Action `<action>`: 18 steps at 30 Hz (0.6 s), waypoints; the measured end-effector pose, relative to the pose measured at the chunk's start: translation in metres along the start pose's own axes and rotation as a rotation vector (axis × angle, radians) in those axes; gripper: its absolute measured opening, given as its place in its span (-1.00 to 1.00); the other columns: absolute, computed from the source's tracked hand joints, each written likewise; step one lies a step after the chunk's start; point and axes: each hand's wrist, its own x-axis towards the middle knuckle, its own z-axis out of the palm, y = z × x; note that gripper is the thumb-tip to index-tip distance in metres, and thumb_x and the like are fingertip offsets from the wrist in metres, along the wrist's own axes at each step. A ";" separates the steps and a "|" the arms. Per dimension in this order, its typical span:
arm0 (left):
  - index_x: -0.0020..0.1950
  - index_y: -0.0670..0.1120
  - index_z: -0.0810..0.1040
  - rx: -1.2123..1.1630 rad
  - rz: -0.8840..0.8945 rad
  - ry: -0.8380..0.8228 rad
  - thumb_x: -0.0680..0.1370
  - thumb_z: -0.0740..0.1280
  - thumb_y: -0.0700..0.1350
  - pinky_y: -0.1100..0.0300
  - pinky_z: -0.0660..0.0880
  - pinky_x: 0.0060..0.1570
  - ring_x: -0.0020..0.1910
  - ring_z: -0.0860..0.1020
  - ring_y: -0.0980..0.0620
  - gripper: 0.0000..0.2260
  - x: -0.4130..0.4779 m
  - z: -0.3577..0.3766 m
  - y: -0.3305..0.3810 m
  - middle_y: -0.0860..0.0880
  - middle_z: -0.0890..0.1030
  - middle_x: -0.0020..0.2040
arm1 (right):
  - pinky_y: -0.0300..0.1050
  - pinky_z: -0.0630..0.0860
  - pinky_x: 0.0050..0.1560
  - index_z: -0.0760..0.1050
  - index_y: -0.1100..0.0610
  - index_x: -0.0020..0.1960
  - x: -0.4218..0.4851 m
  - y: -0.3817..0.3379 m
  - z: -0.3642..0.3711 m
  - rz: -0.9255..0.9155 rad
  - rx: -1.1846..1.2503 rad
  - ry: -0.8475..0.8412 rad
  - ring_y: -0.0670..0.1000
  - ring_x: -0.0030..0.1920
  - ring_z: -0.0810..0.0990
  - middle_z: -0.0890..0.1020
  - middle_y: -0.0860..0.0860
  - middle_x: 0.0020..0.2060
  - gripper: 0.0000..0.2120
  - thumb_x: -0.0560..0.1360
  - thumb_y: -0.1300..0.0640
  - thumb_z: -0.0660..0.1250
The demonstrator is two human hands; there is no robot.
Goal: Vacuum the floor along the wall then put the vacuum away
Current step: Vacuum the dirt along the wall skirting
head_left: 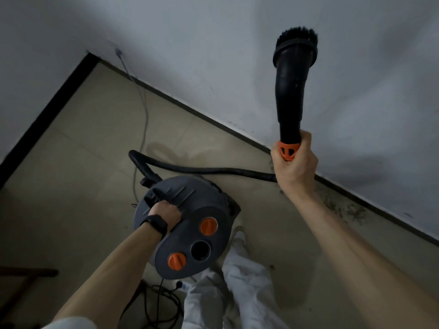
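Observation:
A grey canister vacuum (202,217) with two orange knobs and a round black port hangs low in front of me. My left hand (165,213), with a black band on the wrist, grips the carry handle on its top. My right hand (293,162) holds the black nozzle (291,96) by its orange collar, raised in front of the white wall, with the round brush head (297,43) pointing up. A black hose (213,170) runs from the canister across the floor toward my right hand.
Dark dust and debris (342,207) lie on the beige tiles by the baseboard (213,119). A grey cable (142,110) drops from a wall socket in the corner. A black power cord (164,300) is coiled by my white-trousered legs (237,281). Dark wooden furniture (26,274) is at lower left.

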 end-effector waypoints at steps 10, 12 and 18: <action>0.31 -0.05 0.56 0.081 -0.007 0.083 0.69 0.14 -0.21 0.11 0.38 0.30 0.31 0.51 -0.07 -0.72 0.010 0.009 -0.006 -0.03 0.58 0.30 | -0.33 0.43 -0.39 0.40 0.13 0.14 -0.020 0.007 -0.009 0.128 0.040 0.116 -0.16 -0.39 0.53 0.51 -0.11 -0.34 -0.71 0.54 0.10 0.45; 0.32 -0.03 0.56 0.088 -0.001 0.079 0.69 0.15 -0.20 0.11 0.38 0.30 0.31 0.50 -0.07 -0.72 0.008 0.010 -0.007 -0.03 0.58 0.30 | -0.30 0.44 -0.41 0.37 0.07 0.10 -0.029 0.009 -0.014 0.162 0.047 0.117 -0.15 -0.42 0.51 0.50 -0.11 -0.36 -0.72 0.53 0.13 0.46; 0.31 -0.02 0.56 0.056 -0.038 0.091 0.70 0.12 -0.19 0.13 0.38 0.27 0.30 0.51 -0.05 -0.71 0.010 0.014 -0.020 -0.02 0.58 0.30 | -0.02 0.48 -0.42 0.37 -0.06 0.01 -0.068 0.032 -0.025 0.315 0.092 0.162 -0.03 -0.45 0.49 0.49 -0.03 -0.39 -0.71 0.51 0.18 0.46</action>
